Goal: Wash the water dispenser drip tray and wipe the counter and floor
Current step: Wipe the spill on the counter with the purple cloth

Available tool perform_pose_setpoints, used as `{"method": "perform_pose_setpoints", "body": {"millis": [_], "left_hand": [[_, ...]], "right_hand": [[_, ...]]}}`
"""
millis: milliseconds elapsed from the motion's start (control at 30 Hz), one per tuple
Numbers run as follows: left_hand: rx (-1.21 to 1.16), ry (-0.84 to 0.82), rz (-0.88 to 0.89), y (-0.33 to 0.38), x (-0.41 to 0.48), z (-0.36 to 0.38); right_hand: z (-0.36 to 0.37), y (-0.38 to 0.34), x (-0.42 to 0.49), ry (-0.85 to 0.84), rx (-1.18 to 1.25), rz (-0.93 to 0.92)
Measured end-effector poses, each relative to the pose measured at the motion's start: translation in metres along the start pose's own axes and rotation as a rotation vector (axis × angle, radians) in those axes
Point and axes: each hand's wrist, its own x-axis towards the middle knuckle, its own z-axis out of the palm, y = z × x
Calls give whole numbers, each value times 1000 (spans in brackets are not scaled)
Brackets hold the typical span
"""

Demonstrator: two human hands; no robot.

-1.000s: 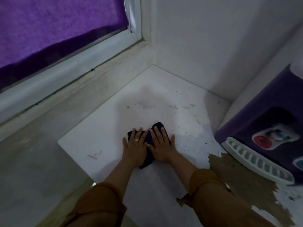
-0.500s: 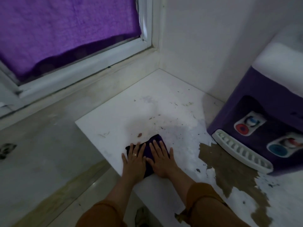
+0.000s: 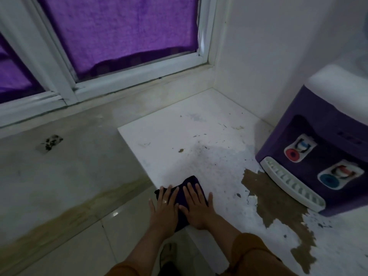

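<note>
White bench (image 3: 171, 136) in window (image 3: 137, 69) corner, coating flaked brown beside purple dispenser (image 3: 326, 124). Left hand (image 3: 164, 213) and right hand (image 3: 196, 210), fingers straight, press dark cloth (image 3: 190, 185) flat at bench edge.

Nothing legible anywhere: no words, brand or numbers to make out. Well to the right of the left hand (image 3: 163, 213) and right hand (image 3: 196, 209), both flat on the dark cloth (image 3: 189, 183), on the front of the purple water dispenser (image 3: 318, 124): two white tap plates, each bearing only a coloured round mark. A red disc (image 3: 292, 154) on the plate closer to the hands, a blue disc (image 3: 329, 181) on the plate further right, neither with readable lettering. Higher on the same front, a short row of dark marks (image 3: 348, 137), too blurred to read.
</note>
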Motion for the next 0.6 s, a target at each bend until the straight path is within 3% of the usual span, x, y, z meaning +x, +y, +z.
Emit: {"method": "perform_pose_setpoints", "body": {"millis": [133,200,300,433,600], "left_hand": [[65,94,55,-10,10,7],[62,1,-23,-17,17,6],[136,18,64,-21,31,-6],[70,-99,-2,-24,46,-34],[22,-99,-47,-39,76,-51]], "right_hand": [[-3,-2,2,-9,-6,4],[-5,-3,6,-11,-10,7],[-10,-6,18,-5,-12,5],[-18,-14,46,17,-19,-7],[-34,-25,85,32,-39,-19]]}}
